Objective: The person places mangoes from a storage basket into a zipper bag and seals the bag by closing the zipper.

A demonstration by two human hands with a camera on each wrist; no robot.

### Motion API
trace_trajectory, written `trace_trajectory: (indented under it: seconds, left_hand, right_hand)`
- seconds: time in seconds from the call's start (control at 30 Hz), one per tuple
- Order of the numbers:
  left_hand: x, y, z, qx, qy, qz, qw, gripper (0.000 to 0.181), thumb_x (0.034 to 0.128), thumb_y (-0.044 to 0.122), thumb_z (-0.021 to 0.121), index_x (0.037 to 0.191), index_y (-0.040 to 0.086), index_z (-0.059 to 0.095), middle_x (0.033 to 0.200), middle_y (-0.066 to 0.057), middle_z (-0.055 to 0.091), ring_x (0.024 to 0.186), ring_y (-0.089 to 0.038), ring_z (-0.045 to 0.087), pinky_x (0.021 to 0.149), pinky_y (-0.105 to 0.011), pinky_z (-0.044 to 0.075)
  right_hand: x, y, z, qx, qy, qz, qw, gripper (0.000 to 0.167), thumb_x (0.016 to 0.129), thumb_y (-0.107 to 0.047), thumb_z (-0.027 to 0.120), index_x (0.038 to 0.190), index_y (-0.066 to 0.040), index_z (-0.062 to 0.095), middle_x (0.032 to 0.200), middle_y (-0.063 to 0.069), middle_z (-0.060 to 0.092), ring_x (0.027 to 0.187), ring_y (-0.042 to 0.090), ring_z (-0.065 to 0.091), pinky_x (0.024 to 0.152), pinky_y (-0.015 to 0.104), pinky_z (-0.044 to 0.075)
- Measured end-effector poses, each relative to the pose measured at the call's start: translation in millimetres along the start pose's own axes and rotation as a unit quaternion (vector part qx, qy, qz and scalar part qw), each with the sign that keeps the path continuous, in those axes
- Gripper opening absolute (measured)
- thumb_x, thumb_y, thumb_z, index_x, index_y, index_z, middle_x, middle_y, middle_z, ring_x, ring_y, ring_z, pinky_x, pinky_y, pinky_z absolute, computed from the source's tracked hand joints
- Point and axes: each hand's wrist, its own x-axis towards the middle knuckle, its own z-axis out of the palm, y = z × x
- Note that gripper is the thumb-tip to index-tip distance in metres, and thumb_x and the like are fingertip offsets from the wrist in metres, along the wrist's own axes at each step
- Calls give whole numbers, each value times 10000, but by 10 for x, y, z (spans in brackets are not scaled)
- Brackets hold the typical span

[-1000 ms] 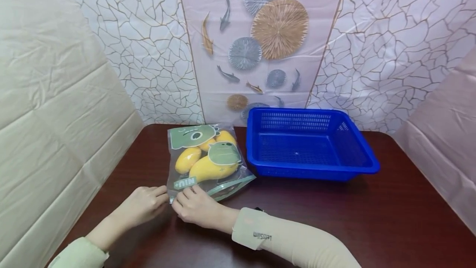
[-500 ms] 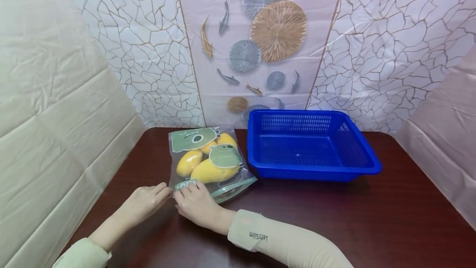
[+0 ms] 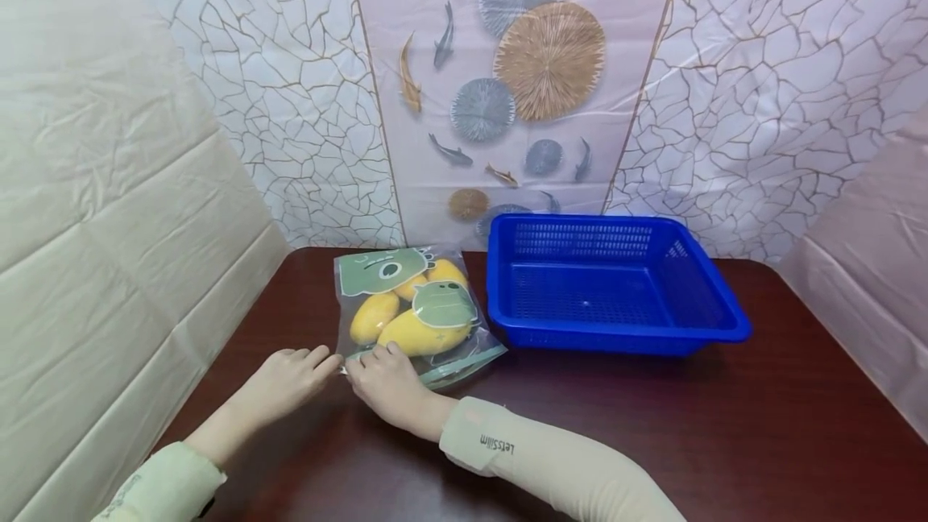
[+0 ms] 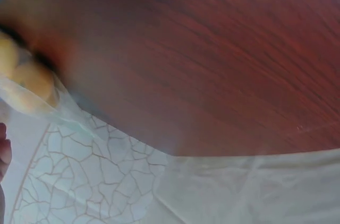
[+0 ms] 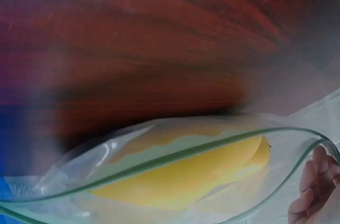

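Observation:
A clear zip bag (image 3: 355, 308) with green cartoon print lies on the table, holding several yellow mangoes (image 3: 428, 334). My left hand (image 3: 286, 381) pinches the near left corner of the bag. Right beside it, my right hand (image 3: 391, 387) grips the bag's near edge, its fingers bent over the film. In the right wrist view, the two green zip strips (image 5: 175, 157) stand apart, with a yellow mango (image 5: 186, 179) seen between and behind them; fingers (image 5: 313, 181) hold one end. The left wrist view catches only fingertips and part of the bag (image 4: 64, 108).
A blue plastic basket (image 3: 616, 329) with perforated walls stands right of the bag, with nothing in it. Both are on a dark red-brown wooden table (image 3: 580, 393). Patterned cloth (image 3: 312, 103) hangs behind, and pale cloth walls (image 3: 109, 208) flank both sides.
The bag's near edge has come up and folded back slightly, so its printed label is now covered. Both hands have shifted a little away from me and rightward with it.

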Motion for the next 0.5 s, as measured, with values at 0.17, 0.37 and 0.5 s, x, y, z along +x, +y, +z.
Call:
trace_trajectory:
  seconds: [0.17,0.37,0.5]
  left_hand:
    - [23,-60,21,-253,44,1,9997,366,1032,246,293,842,130,584,662,-10,454,420,-139,398,391,-222,301]
    - [108,-87,32,-501,32,242,9984,211,900,172,432,757,148,586,648,9,434,427,-94,313,401,-190,246]
    - [162,-119,0,-608,-59,382,9974,431,1018,243,302,679,157,554,643,20,415,434,-90,280,409,-195,232]
  right_hand:
    - [19,53,-18,408,-138,128,9990,135,816,-360,656,804,-239,599,740,-127,622,686,65,563,616,206,363]
    - [50,75,-14,581,-117,64,9982,172,861,-398,623,807,-235,619,752,-119,604,741,62,575,630,201,384]
    - [91,77,-34,341,24,-233,9991,135,869,-353,615,800,-237,622,735,-123,603,762,63,575,652,199,403]
